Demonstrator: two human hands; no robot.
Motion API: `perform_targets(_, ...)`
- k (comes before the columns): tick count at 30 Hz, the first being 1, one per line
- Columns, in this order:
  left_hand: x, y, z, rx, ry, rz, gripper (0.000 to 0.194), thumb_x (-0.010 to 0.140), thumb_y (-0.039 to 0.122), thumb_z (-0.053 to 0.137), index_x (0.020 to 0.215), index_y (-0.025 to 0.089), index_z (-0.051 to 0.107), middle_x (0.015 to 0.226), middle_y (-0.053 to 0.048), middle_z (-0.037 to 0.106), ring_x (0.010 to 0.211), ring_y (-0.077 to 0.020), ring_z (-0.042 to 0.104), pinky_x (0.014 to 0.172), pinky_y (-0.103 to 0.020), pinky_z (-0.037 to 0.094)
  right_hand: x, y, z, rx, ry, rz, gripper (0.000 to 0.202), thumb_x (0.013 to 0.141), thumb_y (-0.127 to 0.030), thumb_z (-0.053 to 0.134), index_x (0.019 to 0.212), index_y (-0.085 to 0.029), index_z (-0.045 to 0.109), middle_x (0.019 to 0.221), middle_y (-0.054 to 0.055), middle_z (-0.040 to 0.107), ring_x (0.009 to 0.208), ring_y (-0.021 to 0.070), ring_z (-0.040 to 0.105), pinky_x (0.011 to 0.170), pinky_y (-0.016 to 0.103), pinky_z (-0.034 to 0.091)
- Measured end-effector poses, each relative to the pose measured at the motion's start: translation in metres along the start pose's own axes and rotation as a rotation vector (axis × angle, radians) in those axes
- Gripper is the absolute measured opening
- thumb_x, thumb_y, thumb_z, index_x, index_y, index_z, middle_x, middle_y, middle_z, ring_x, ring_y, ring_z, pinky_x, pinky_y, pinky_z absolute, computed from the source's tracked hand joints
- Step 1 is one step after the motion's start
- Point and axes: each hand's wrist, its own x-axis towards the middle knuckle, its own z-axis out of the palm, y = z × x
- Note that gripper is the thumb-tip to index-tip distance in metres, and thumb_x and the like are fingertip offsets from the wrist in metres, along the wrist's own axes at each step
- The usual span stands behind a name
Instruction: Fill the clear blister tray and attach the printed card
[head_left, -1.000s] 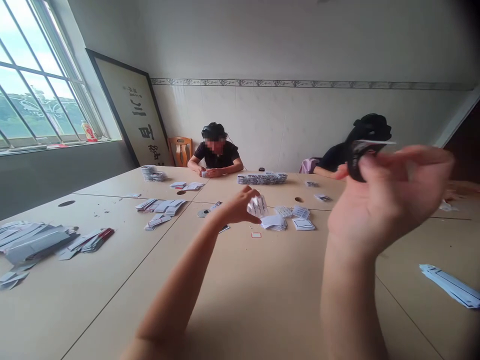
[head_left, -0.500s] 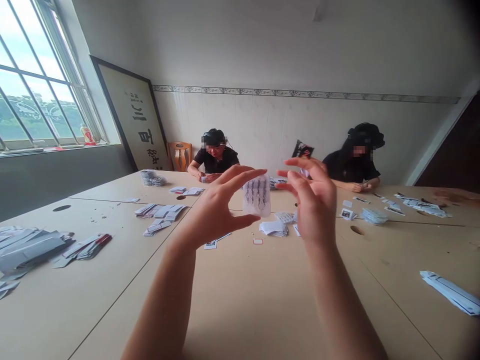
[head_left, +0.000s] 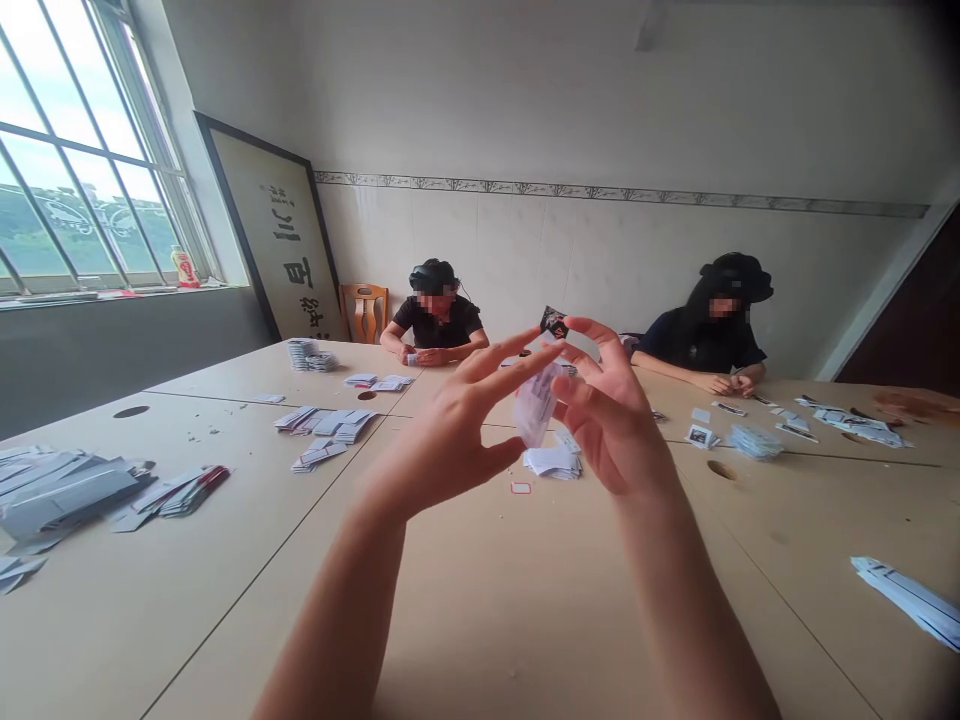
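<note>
A small clear plastic pack (head_left: pixel 534 408) is tilted between my two hands, with dark slim pieces faintly showing inside. My left hand (head_left: pixel 457 430) reaches round it from the left, fingertips at its upper edge and thumb at its lower edge. On the other side, my right hand (head_left: pixel 619 420) has its thumb against the pack's right edge; its other fingers are partly hidden behind. A small black printed piece (head_left: pixel 553 322) shows by the right index fingertip, and I cannot tell whether that finger holds it. Below lies a stack of white cards (head_left: pixel 553 461).
Bundles of cards (head_left: pixel 330 425) lie left of centre, and a large pile of white sleeves (head_left: pixel 67 495) at far left. Clear packs (head_left: pixel 754 441) and picture cards (head_left: pixel 699 436) sit to the right. Two people in black, one person (head_left: pixel 435 320) and another (head_left: pixel 712 330), work across the table (head_left: pixel 465 610).
The clear pack has turned from nearly face-on to tilted. My right hand has closed in and its thumb now meets the pack. The black printed piece appears farther left and lower.
</note>
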Motion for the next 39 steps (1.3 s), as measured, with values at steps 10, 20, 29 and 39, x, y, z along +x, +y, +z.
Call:
perform_targets(10, 0.007, 0.003, 0.014, -0.090, 0.114, -0.060, 0.028, 0.091, 0.027, 0.053, 0.116, 0.021, 0.064, 0.113, -0.007, 0.069, 0.098, -0.0183, 0.067, 0.079, -0.028, 0.056, 0.003, 0.014, 0.007, 0.235, 0.295, 0.053, 0.071, 0.059, -0.026, 0.081, 0.122, -0.029, 0.047, 0.113, 0.005, 0.054, 0.116, 0.0237, 0.057, 0.097, 0.042, 0.050)
perform_targets(20, 0.009, -0.003, 0.026, -0.013, 0.278, -0.034, 0.026, 0.088, 0.020, 0.054, 0.110, 0.020, 0.068, 0.097, -0.004, 0.074, 0.075, -0.0124, 0.068, 0.062, -0.022, 0.052, 0.001, 0.016, 0.015, 0.339, 0.319, 0.108, 0.068, 0.056, -0.021, 0.084, 0.117, -0.020, 0.054, 0.101, 0.003, 0.061, 0.116, 0.0191, 0.057, 0.101, 0.029, 0.049)
perform_targets(29, 0.010, -0.009, 0.031, 0.125, 0.242, 0.002, 0.031, 0.089, 0.017, 0.048, 0.116, 0.020, 0.065, 0.092, -0.004, 0.073, 0.067, -0.0099, 0.062, 0.061, -0.022, 0.047, 0.004, 0.029, 0.020, 0.347, 0.366, 0.033, 0.043, 0.059, -0.022, 0.082, 0.097, -0.018, 0.061, 0.097, 0.001, 0.062, 0.108, 0.0154, 0.060, 0.098, 0.025, 0.049)
perform_targets(39, 0.013, -0.011, 0.039, 0.422, 0.326, 0.037, 0.022, 0.088, 0.018, 0.047, 0.099, 0.017, 0.066, 0.070, -0.001, 0.066, 0.050, -0.0086, 0.052, 0.047, -0.021, 0.033, 0.003, 0.043, 0.025, 0.332, 0.446, 0.020, 0.070, 0.062, -0.028, 0.082, 0.122, -0.019, 0.049, 0.105, 0.005, 0.062, 0.115, 0.0200, 0.058, 0.104, 0.036, 0.047)
